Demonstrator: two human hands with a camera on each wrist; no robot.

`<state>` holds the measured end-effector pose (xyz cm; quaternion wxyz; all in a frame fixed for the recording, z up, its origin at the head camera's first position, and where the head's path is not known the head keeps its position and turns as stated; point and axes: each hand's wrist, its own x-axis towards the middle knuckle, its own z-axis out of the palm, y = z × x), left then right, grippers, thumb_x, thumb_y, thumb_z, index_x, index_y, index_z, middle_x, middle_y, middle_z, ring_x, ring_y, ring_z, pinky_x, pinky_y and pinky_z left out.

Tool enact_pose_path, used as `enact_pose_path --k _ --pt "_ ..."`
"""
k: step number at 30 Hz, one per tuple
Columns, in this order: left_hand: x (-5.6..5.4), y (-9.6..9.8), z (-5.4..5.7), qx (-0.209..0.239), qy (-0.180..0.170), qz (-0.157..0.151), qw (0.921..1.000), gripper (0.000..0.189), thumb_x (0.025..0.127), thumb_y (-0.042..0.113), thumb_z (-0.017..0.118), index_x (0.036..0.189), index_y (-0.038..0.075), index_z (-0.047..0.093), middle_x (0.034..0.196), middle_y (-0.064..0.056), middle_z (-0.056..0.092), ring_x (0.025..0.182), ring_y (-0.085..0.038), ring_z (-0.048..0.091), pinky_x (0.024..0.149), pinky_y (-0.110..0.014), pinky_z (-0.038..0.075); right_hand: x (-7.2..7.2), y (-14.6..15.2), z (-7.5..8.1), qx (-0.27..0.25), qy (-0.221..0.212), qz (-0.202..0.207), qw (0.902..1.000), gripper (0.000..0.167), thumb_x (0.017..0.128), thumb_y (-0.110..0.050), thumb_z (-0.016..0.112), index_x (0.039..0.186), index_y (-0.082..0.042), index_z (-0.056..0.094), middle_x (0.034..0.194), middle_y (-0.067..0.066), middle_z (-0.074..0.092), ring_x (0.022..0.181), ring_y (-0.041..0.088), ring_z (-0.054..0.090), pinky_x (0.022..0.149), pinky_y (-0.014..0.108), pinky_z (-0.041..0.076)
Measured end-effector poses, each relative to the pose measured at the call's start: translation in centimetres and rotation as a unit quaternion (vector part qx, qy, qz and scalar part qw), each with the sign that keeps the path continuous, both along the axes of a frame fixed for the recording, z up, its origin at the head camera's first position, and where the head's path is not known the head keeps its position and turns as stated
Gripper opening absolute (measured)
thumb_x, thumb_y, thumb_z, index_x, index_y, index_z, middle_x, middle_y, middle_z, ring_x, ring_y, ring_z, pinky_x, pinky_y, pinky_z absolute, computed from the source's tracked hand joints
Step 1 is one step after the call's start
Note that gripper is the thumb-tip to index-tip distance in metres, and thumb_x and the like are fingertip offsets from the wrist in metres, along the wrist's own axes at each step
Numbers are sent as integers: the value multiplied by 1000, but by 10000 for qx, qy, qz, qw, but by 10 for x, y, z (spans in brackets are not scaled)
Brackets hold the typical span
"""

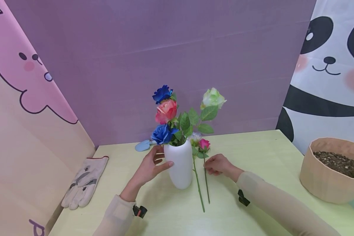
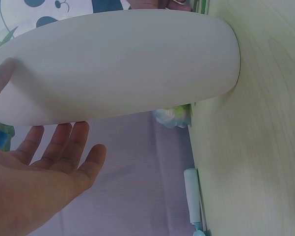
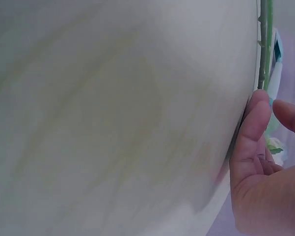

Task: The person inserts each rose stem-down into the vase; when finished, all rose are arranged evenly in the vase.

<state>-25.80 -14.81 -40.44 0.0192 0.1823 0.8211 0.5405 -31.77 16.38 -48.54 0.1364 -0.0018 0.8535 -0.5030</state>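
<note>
A white vase [image 1: 179, 167] stands upright on the table, holding blue roses [image 1: 162, 133], a coral-pink rose [image 1: 166, 111] and a pale green-white flower [image 1: 213, 98] on a leafy stem. My left hand [image 1: 149, 166] holds the vase's left side, thumb in front and fingers at the back. In the left wrist view its fingertips [image 2: 80, 129] touch the vase wall. To the vase's right lie a magenta rose [image 1: 204, 144] and a pale flower [image 1: 195, 136]. My right hand [image 1: 219, 165] is at the magenta rose's stem; the right wrist view shows thumb and forefinger slightly apart beside it.
A light blue hand shovel [image 1: 143, 145] lies behind the vase. Work gloves [image 1: 85, 183] rest at the table's left edge. On the right stands a tan fabric pot [image 1: 321, 177] with dark soil [image 1: 339, 164]. A purple backdrop [image 1: 165, 49] closes off the rear.
</note>
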Motion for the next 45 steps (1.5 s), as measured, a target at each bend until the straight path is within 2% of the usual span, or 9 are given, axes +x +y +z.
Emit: enact_pose_path --k 16,25,34,45 --pt "1 2 1 68 34 -27 10000 68 84 37 80 138 13 46 137 -7 55 126 -29 56 114 -56 41 -7 -3 -4 32 -52 -205 9998 13 91 -13 70 91 0 70 71 4 70 57 10 64 52 24 54" --pt "-1 0 -1 65 65 -55 9999 68 86 37 79 139 14 45 137 -7 56 126 -28 57 113 -57 41 -7 0 -1 -222 -216 -116 9995 23 93 -9 66 110 6 68 78 10 71 63 12 67 57 26 58" --pt "-1 1 -1 69 49 -40 10000 70 84 37 81 139 14 45 137 -7 56 126 -30 57 114 -57 41 -7 9 6 -425 -132 -46 9990 30 93 -9 67 118 9 65 84 9 75 70 11 70 68 31 62" --pt "-1 0 0 67 30 -3 10000 69 84 36 81 139 14 46 137 -7 55 126 -29 57 114 -57 41 4 19 39 -982 163 -141 9949 41 99 -13 60 131 11 56 112 20 73 87 14 74 77 27 62"
